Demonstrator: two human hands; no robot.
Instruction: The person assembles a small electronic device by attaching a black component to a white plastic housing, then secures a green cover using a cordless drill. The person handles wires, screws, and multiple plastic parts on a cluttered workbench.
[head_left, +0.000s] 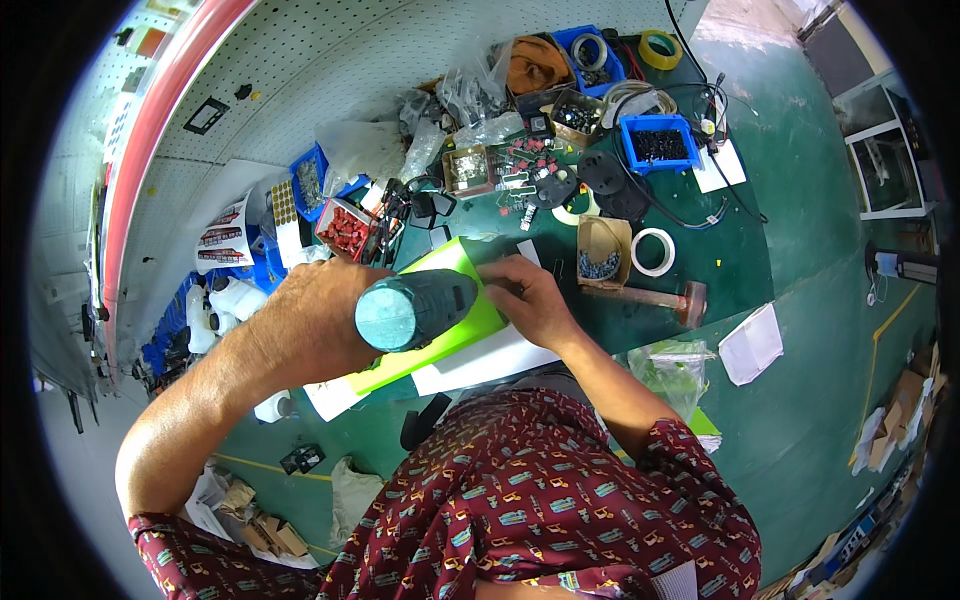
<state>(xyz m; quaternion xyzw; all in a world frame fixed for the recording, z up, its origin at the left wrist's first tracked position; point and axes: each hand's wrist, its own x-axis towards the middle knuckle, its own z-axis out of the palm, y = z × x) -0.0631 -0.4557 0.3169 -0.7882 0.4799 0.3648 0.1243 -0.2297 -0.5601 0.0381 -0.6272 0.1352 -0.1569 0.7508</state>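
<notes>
My left hand (330, 305) is wrapped around a power drill (430, 308), whose round teal end faces up and whose body hides most of the fingers. Under the drill lies a bright green panel (462, 345), tilted across the bench on white sheets (480, 362). Against the panel's right edge, my right hand (528, 300) has its fingers curled in a pinch, close to the drill's front end. What sits between those fingertips is too small to make out.
Right of my right hand lie a hammer (650, 298), a tape roll (653, 252) and an open cardboard box of small parts (603, 250). Farther back are a blue bin of black screws (658, 147), a box of red parts (345, 230), plastic bags (365, 150) and cables.
</notes>
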